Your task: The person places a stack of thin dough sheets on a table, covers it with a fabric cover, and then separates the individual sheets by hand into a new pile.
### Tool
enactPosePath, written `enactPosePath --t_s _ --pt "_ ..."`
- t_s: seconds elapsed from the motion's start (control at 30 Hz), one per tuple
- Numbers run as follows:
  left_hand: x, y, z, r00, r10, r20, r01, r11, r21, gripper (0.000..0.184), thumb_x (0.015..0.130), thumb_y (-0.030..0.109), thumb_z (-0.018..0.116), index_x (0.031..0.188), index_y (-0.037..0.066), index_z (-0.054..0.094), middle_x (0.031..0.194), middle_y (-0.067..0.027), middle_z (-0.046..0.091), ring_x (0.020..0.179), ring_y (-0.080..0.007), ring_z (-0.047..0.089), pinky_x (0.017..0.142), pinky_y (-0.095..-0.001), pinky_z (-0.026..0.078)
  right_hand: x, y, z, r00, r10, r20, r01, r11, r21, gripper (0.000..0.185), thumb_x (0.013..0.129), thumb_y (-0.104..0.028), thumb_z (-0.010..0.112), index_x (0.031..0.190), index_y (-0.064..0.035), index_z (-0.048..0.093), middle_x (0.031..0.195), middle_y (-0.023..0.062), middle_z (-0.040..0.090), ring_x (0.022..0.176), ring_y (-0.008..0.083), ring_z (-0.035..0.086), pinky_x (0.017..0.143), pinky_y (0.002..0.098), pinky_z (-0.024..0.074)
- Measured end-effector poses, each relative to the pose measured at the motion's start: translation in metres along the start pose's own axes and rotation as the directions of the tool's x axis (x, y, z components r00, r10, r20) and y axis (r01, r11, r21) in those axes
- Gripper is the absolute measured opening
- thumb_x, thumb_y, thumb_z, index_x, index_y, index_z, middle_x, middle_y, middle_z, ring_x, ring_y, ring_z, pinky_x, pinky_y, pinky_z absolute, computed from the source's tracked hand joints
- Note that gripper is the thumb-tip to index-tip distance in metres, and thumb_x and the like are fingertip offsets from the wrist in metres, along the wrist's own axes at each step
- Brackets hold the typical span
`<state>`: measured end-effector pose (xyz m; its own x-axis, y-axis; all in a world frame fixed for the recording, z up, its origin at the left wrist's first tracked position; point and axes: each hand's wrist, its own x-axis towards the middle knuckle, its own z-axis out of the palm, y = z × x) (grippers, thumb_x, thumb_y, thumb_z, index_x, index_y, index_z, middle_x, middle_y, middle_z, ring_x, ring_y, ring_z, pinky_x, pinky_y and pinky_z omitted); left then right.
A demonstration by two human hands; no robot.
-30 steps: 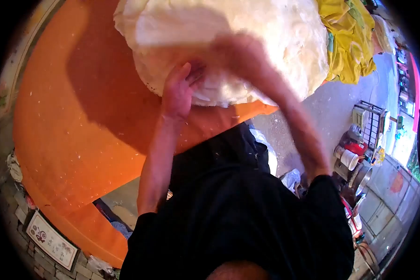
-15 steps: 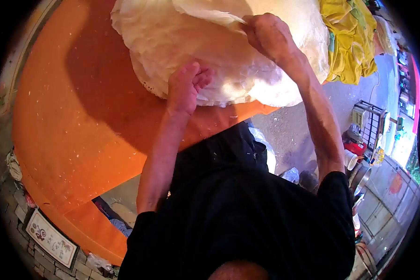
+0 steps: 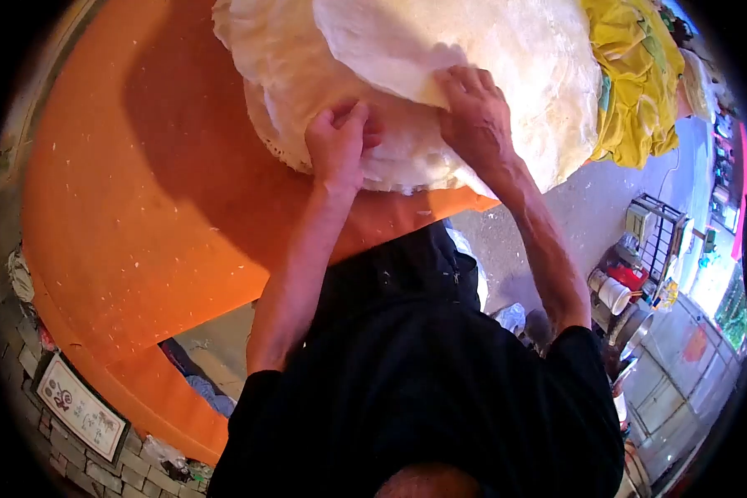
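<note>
Right hand (image 3: 478,118) pinches the pale layer's (image 3: 382,56) edge!
Left hand (image 3: 339,151) curls on the pale stack (image 3: 286,95) beneath, its grip unclear; both lie at the orange desk's (image 3: 162,266) near right corner, beside yellow cloth (image 3: 637,79).

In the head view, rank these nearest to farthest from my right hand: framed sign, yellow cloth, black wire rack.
1. Yellow cloth: right of your right hand.
2. Black wire rack: farther right, lower in view.
3. Framed sign: far lower left.
</note>
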<state>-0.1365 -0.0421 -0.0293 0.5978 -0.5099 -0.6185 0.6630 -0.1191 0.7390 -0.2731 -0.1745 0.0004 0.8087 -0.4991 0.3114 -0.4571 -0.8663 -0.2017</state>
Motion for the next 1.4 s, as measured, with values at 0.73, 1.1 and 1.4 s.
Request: enactPosePath --t_s 0.73,1.1,1.4 --pt "0.028 0.025 0.011 0.916 -0.070 0.396 0.139 0.979 -0.148 0.021 0.091 0.018 0.061 0.106 0.004 0.065 0.098 -0.0061 0.067 0.088 -0.0187 0.064 0.076 -0.0314 0.052 0.005 -0.006 0.022 0.995 -0.082 -0.052 0.087 0.992 0.091 0.037 0.077 -0.011 0.072 0.113 -0.0068 0.064 0.107 0.0149 0.066 0.100 0.0354 0.061 0.084 0.0420 0.0508" --pt "-0.012 -0.002 -0.003 0.894 -0.203 0.399 0.192 0.979 0.069 0.023 0.093 0.023 0.061 0.107 0.005 0.061 0.098 -0.0057 0.066 0.091 -0.0171 0.065 0.077 -0.0305 0.051 0.101 0.011 -0.178 0.970 0.233 -0.077 -0.243 0.956 -0.164 0.014 0.085 -0.013 0.064 0.097 -0.0069 0.069 0.079 0.0181 0.067 0.071 0.0300 0.066 0.064 0.0381 0.0519" --pt "0.012 -0.023 0.022 0.908 -0.109 0.404 0.141 0.989 -0.049 0.019 0.094 0.017 0.059 0.108 0.005 0.059 0.098 -0.0076 0.067 0.089 -0.0199 0.068 0.073 -0.0295 0.054 0.035 0.053 -0.041 0.983 0.076 0.166 -0.065 0.996 -0.069 0.012 0.082 -0.014 0.060 0.090 -0.0112 0.068 0.078 0.0167 0.066 0.075 0.0374 0.065 0.067 0.0459 0.0524"
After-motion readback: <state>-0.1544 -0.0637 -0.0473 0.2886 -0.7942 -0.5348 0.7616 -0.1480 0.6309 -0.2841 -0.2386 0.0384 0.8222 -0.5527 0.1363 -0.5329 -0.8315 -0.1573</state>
